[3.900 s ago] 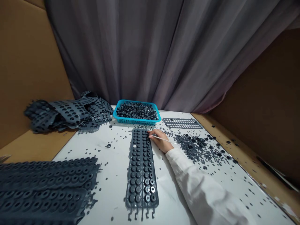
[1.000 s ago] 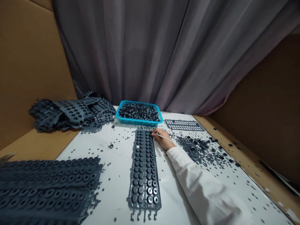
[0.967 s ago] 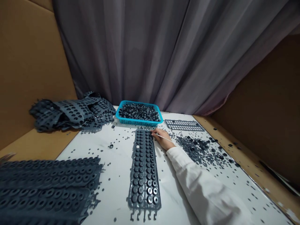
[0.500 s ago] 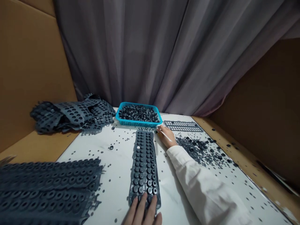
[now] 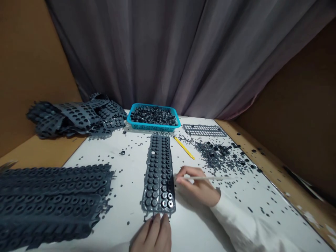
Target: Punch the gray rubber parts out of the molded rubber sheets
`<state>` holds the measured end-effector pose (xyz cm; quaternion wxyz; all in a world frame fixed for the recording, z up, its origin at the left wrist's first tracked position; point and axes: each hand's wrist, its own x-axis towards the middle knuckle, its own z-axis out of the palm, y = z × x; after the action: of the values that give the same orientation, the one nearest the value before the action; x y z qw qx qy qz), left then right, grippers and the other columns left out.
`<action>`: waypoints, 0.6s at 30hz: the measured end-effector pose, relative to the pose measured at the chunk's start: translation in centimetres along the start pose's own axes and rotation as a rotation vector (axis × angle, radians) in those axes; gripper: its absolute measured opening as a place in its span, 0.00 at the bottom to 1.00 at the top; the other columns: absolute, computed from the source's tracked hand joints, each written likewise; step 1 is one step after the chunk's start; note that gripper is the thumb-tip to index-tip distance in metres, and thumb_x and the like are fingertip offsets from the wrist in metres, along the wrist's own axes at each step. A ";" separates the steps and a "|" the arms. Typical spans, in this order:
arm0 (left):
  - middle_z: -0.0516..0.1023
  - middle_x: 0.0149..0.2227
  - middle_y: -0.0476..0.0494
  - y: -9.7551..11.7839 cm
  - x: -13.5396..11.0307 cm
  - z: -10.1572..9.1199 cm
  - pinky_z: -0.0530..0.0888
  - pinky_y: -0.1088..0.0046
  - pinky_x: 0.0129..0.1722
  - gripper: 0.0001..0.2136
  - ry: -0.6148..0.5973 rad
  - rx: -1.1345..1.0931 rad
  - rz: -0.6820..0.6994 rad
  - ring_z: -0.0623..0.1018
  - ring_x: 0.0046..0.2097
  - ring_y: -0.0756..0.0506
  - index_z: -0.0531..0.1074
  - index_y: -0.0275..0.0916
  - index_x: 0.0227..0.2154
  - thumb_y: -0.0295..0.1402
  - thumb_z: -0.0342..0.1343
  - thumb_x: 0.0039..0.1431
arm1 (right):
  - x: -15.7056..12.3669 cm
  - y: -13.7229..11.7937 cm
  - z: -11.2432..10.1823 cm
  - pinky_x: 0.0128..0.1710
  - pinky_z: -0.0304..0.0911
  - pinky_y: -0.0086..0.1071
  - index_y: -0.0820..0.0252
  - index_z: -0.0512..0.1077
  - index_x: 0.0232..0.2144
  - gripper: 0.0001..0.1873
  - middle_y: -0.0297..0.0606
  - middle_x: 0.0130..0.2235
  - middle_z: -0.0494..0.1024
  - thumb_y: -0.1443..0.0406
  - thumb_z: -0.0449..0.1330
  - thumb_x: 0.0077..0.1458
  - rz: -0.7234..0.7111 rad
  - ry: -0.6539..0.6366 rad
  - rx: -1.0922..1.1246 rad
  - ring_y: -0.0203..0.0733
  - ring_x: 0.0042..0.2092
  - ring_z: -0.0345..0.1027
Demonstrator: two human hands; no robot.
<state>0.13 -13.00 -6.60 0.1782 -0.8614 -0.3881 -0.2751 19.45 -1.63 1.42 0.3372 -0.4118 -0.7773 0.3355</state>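
Observation:
A dark grey rubber sheet with rows of round ring-topped studs lies lengthwise in front of me on the white tabletop. My left hand is at its near edge, fingers close together and fingertips on the edge; the thumb is hidden. Beside the sheet's right side, my right hand pinches a thin white stick, its tip hidden by the fingers. One stud spot in the sheet's left half shows white. A flat yellow tool lies beyond my right hand, apart from it.
A blue basket full of small dark parts stands at the back. Stacked studded sheets lie at left, crumpled perforated sheets behind them. At right are a flat perforated strip and scattered black bits. Cardboard walls flank the table.
My right hand has come back toward me with the white stick, uncovering the yellow tool. My left hand has slid off the studs to the sheet's near edge. The view has tilted slightly.

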 end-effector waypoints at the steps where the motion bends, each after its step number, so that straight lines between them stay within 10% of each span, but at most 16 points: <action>1: 0.78 0.38 0.47 0.1 0.0 0.2 0.67 0.73 0.44 0.11 0.021 0.001 -0.004 0.74 0.40 0.47 0.74 0.38 0.36 0.26 0.45 0.61 | -0.7 -0.5 0.9 0.26 0.62 0.27 0.62 0.70 0.26 0.11 0.38 0.25 0.75 0.61 0.57 0.56 -0.043 -0.027 0.035 0.35 0.27 0.67; 7: 0.79 0.33 0.47 -0.2 1.5 -0.2 0.63 0.69 0.51 0.21 0.160 -0.010 -0.004 0.76 0.38 0.47 0.73 0.36 0.30 0.18 0.33 0.59 | -2.5 -0.2 3.3 0.28 0.58 0.29 0.63 0.67 0.27 0.12 0.41 0.24 0.73 0.62 0.51 0.59 -0.429 -0.160 0.042 0.36 0.27 0.64; 18: 0.78 0.39 0.42 -0.2 1.2 -0.7 0.60 0.66 0.55 0.14 0.063 -0.038 0.001 0.75 0.44 0.46 0.71 0.36 0.34 0.23 0.40 0.59 | -2.8 0.5 2.7 0.34 0.62 0.31 0.63 0.67 0.32 0.07 0.42 0.29 0.74 0.66 0.52 0.59 -0.583 -0.214 -0.213 0.37 0.32 0.65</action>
<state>0.43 -12.52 -5.32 0.1742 -0.8558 -0.3765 -0.3091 18.74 -4.48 -1.12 0.2904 -0.1674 -0.9242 0.1830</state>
